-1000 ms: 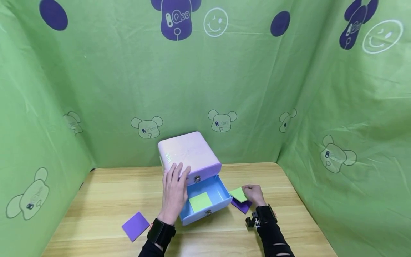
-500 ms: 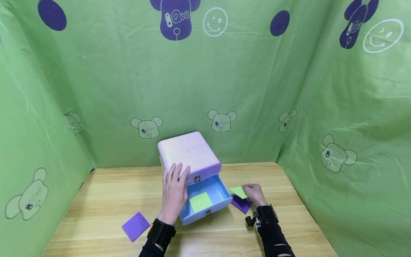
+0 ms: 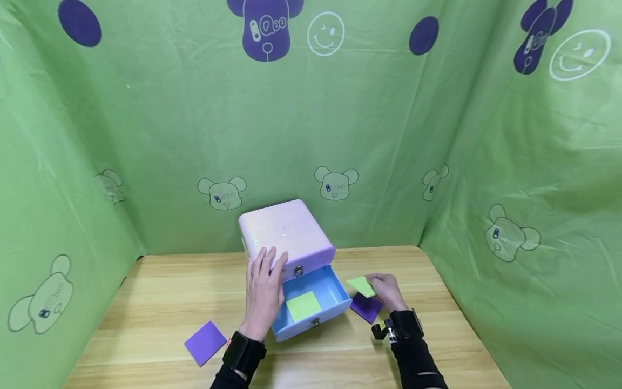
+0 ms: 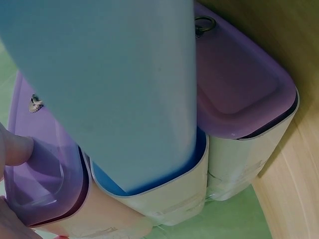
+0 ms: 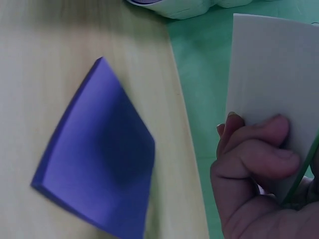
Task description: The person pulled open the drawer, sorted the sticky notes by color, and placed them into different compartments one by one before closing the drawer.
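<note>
Head view: vs 0.5 s ago, R hand has risen a touch w/ its green pad, so more of the R purple pad below shows. Grip narrow: thumb & fingers pinch the green pad's R edge, R of ctr, lower half. L hand hasn't moved: fingers slightly spread, laid over the front L corner of the box, lower ctr. Below its top drawer, a blue drawer is pulled out; 2nd green pad lies in it. 2nd purple pad is lower L on the table.

L wrist view: part of L hand at L edge, 1 digit touching the upper purple drawer front; rest cut off. Blue drawer fills upper ctr, lower purple drawer front upper R.

R wrist view: R hand lower R, fingers curled against the held pad's pale underside. R purple pad at L, on the table, apart from the hand.
</note>
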A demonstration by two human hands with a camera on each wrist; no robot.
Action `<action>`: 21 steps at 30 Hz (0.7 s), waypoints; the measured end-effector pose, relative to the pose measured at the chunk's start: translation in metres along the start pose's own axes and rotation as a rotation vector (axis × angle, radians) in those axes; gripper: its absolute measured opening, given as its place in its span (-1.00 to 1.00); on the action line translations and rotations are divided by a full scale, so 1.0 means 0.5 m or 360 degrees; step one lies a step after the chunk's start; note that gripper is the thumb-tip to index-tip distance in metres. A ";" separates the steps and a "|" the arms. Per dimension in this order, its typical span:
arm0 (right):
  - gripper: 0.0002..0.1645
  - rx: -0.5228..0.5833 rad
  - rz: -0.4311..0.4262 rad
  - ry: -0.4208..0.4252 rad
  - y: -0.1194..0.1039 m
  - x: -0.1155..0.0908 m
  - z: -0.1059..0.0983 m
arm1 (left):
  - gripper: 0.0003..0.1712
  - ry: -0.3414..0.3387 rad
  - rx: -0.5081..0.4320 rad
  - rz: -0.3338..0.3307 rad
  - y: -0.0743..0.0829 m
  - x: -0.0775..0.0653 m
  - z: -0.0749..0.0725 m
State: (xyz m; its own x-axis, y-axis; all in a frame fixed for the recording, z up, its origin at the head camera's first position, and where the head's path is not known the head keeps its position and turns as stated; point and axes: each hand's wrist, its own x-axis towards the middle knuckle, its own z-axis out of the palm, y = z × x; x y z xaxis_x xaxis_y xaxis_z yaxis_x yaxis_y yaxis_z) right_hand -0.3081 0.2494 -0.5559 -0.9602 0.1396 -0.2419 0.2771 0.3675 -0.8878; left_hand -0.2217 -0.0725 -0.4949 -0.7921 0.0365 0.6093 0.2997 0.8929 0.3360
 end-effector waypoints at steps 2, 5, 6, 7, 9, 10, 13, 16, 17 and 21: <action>-0.50 0.0024 -0.0007 0.0003 -0.007 -0.004 -0.002 | -0.46 -0.0001 0.0000 -0.0001 0.000 0.000 0.000; -0.50 0.0043 -0.0011 0.0008 -0.017 -0.009 -0.005 | -0.45 0.0002 0.0004 0.0000 0.000 0.000 0.000; -0.50 0.0051 -0.0015 0.0010 -0.020 -0.010 -0.007 | -0.45 0.0004 0.0005 0.0002 0.000 0.000 0.000; -0.50 0.0054 -0.0020 0.0011 -0.023 -0.011 -0.008 | -0.45 0.0007 0.0007 0.0003 0.000 0.000 0.000; -0.50 0.0063 -0.0036 0.0013 -0.029 -0.012 -0.009 | -0.46 0.0013 0.0009 0.0006 -0.001 0.000 0.000; -0.49 0.0066 -0.0049 0.0017 -0.032 -0.012 -0.010 | -0.46 0.0014 0.0012 0.0008 -0.001 0.000 0.000; -0.50 0.0096 -0.0076 0.0024 -0.040 -0.014 -0.012 | -0.46 0.0018 0.0014 0.0013 -0.001 0.001 0.000; -0.51 0.0109 -0.0092 0.0034 -0.044 -0.016 -0.015 | -0.45 0.0017 0.0013 0.0016 -0.001 0.000 0.000; -0.51 0.0109 -0.0091 0.0036 -0.046 -0.017 -0.016 | -0.44 0.0017 0.0012 0.0017 -0.001 0.000 0.000; -0.52 0.0088 -0.0117 0.0039 -0.056 -0.020 -0.019 | -0.43 0.0021 0.0011 0.0017 -0.001 -0.001 0.000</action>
State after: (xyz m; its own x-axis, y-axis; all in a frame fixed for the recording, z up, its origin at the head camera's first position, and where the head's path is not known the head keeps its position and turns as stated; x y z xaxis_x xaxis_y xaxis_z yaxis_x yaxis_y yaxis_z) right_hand -0.3058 0.2464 -0.5248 -0.9765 0.1369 -0.1663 0.2030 0.3263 -0.9232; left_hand -0.2213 -0.0728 -0.4951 -0.7819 0.0401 0.6221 0.3043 0.8955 0.3248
